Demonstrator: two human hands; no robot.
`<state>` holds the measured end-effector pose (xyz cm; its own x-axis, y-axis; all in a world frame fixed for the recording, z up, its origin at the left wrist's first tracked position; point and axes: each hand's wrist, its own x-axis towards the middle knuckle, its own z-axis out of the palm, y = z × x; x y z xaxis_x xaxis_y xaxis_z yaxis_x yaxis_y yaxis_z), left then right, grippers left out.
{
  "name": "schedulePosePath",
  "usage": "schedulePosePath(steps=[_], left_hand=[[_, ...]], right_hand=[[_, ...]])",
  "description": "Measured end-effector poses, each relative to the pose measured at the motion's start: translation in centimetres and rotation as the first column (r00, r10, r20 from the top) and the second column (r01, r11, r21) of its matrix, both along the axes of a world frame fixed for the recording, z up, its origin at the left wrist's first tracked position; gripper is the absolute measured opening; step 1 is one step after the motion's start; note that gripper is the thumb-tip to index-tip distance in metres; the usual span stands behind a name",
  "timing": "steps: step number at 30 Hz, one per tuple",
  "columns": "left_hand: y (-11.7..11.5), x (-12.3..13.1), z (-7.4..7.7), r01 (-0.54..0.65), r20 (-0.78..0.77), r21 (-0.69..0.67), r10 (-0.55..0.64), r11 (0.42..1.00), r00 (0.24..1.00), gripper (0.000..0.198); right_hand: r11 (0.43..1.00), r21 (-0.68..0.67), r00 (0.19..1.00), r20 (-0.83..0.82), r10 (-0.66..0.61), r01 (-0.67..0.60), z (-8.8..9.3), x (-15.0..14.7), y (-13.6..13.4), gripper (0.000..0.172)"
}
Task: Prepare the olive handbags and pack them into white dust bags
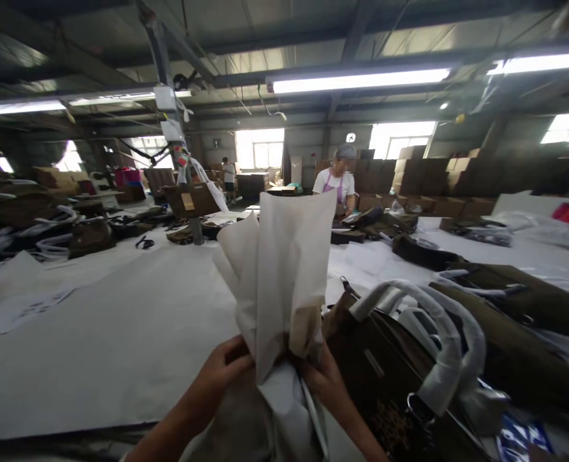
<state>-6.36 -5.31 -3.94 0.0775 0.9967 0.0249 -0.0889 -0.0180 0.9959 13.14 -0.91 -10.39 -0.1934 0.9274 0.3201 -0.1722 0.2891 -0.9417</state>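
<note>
A: And here we are at the near side of the white table [121,333], with both bare hands on one thing: a bunch of crumpled off-white paper [291,256]

B: What's the hold like?

A: Snug! The left hand [224,366] has its thumb and fingers pinched on the left of the gathered middle, and the right hand [325,378] grips the opposite side, its fingertips partly lost behind the folds

B: And the sheets themselves?

A: Upright, front and centre, fanning out in tall folds above the hands, with more creased paper hanging below!

B: Anything close by?

A: Just beside the right hand, a dark brown handbag [352,359], its handles [451,359] wrapped in pale covering, gold-coloured print [390,423] low on the front. Near it, at the bottom right, a blue-and-white packet [523,439]

B: Company, too?

A: Yes, across the table, a co-worker in a lilac apron [330,183], head bowed, cardboard boxes [410,173] stacked well behind
</note>
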Motion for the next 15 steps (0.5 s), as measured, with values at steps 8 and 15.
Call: schedulePosePath(steps=[8, 15], left_hand=[[0.5, 5.0, 1.5, -0.270, 0.082, 0.086, 0.263, 0.959, 0.961, 0.072], [-1.1, 12.4, 7.0, -0.003, 0.301, 0.144, -0.041, 0.990, 0.953, 0.053]], right_hand=[[0.969, 0.082, 0.954, 0.215, 0.211, -0.233, 6.0, 2.0, -4.7, 0.080], [0.946, 0.196, 0.931, 0.213, -0.298, 0.258, 9.6, 6.7, -6.5, 0.114]])
